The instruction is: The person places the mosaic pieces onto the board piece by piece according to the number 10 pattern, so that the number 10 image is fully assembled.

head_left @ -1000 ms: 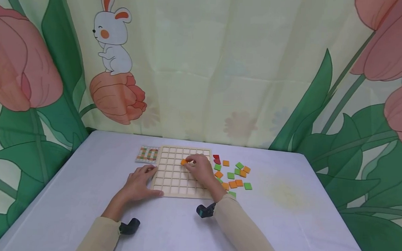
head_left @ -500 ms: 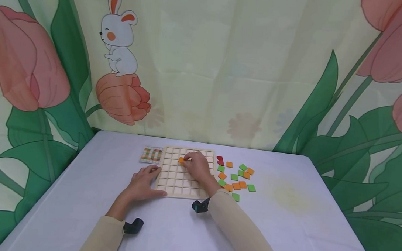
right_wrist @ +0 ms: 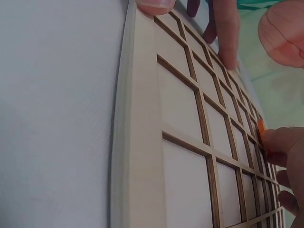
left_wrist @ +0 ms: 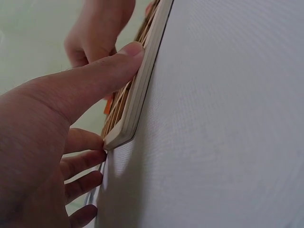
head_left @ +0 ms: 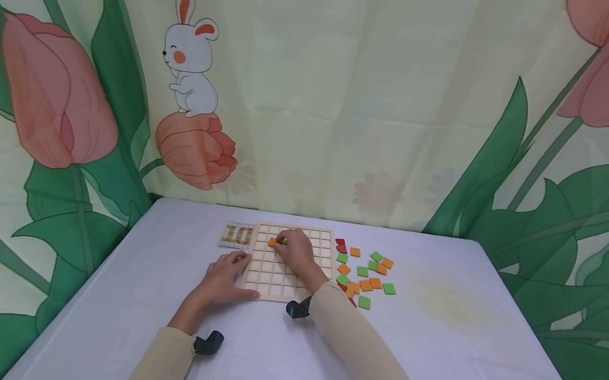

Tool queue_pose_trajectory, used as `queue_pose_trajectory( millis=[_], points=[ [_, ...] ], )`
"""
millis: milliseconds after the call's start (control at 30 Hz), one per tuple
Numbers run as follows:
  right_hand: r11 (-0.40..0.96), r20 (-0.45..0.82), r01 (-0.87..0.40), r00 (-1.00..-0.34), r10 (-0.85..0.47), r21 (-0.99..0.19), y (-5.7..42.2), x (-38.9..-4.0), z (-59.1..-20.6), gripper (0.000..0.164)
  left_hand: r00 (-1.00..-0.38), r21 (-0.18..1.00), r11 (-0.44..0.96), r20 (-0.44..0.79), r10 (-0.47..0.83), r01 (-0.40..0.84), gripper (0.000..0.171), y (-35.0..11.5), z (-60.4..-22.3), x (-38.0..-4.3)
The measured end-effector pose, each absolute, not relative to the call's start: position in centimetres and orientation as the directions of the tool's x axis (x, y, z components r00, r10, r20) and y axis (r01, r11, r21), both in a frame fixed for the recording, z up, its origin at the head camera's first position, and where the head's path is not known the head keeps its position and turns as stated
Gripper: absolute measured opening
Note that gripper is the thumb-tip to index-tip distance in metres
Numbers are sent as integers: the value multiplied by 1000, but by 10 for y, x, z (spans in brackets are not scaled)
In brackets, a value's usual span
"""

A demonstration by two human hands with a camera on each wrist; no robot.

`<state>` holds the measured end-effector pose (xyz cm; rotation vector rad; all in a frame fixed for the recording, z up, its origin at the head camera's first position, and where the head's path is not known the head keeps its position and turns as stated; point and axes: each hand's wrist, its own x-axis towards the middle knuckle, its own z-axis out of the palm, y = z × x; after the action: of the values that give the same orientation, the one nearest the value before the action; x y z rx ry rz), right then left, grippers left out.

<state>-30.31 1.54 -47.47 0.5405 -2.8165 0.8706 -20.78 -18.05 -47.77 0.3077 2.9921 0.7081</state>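
Note:
A wooden grid board [head_left: 271, 275] lies flat on the table. My left hand [head_left: 223, 280] rests at its near left corner, thumb on the near edge and fingertips touching the left side, as the left wrist view also shows. Over the upper left part of the grid, my right hand [head_left: 296, 251] pinches a small orange square tile [head_left: 272, 242] between thumb and fingers. In the right wrist view that tile [right_wrist: 261, 127] stands tilted at the grid bars, and whether it touches a cell's floor I cannot tell.
Left of the board lies a pattern card [head_left: 236, 235] with coloured squares. Several loose green tiles [head_left: 362, 271] and orange tiles [head_left: 375, 283] are scattered to the right, with a few red pieces [head_left: 341, 245]. A printed curtain [head_left: 306, 128] hangs behind the white table [head_left: 430, 340].
My right hand has moved left across the grid with the orange tile. The left hand stays at the board's corner. The whole head view has shifted slightly.

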Motion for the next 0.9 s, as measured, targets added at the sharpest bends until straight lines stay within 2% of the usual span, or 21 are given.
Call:
queue_pose_trajectory(
  millis=[667, 900],
  points=[
    [781, 253, -403, -914, -317, -477, -7, -312, -473, 13, -983, 436, 888, -32, 178, 147, 101, -178, -476, -207],
    [787, 214, -390, -921, -326, -478, -11, -317, -473, 13, -984, 432, 891, -38, 172, 139, 101, -178, -476, -206]
  ],
)
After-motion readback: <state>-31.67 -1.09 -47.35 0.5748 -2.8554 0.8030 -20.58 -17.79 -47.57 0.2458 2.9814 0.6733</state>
